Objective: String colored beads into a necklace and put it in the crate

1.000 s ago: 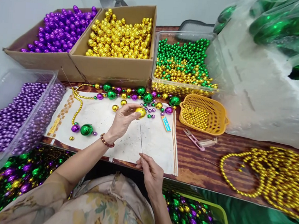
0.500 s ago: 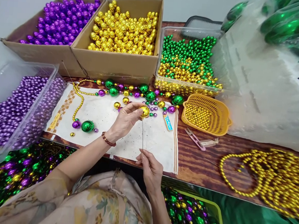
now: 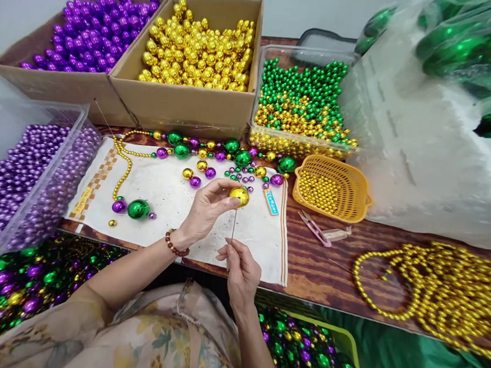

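Note:
Over the white cloth, my left hand pinches a large gold bead between thumb and fingers. Below it, my right hand is closed on the lower part of a thin needle, whose upper end meets the underside of the bead. A strung garland of green, gold and purple beads runs along the cloth's far edge. Loose gold and purple beads and small purple and green beads lie just beyond my left hand. A big green bead rests at the left.
Cardboard boxes of purple beads and gold beads stand at the back. Clear tubs hold smaller beads. To the right are a yellow basket, pink thread snips, gold bead strands and a large plastic bag.
The gold bead and my left hand are slightly lower, closer to my right hand, so less of the needle shows between them. The whole view has shifted a little.

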Demonstrator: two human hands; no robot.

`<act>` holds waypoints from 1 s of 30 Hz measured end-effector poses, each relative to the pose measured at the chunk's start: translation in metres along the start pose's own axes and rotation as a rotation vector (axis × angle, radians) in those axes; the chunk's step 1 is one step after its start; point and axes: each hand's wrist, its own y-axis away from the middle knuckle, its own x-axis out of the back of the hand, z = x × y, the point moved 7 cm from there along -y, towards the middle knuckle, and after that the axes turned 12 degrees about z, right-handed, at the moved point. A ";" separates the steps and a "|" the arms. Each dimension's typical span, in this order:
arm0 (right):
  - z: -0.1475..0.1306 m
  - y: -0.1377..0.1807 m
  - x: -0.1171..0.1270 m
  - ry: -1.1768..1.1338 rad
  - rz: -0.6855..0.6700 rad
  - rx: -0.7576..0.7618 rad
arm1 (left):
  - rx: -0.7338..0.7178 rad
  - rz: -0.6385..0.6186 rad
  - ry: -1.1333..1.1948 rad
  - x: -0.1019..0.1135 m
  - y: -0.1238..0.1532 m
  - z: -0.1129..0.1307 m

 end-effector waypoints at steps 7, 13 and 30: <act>-0.002 0.001 0.001 -0.018 -0.012 0.021 | -0.033 0.009 -0.019 0.000 -0.001 0.005; -0.002 -0.003 -0.002 -0.050 0.009 -0.016 | -0.021 0.014 -0.081 0.001 0.010 -0.006; 0.034 -0.009 0.044 -0.189 0.153 -0.211 | -0.628 -0.283 -1.690 -0.018 -0.054 -0.076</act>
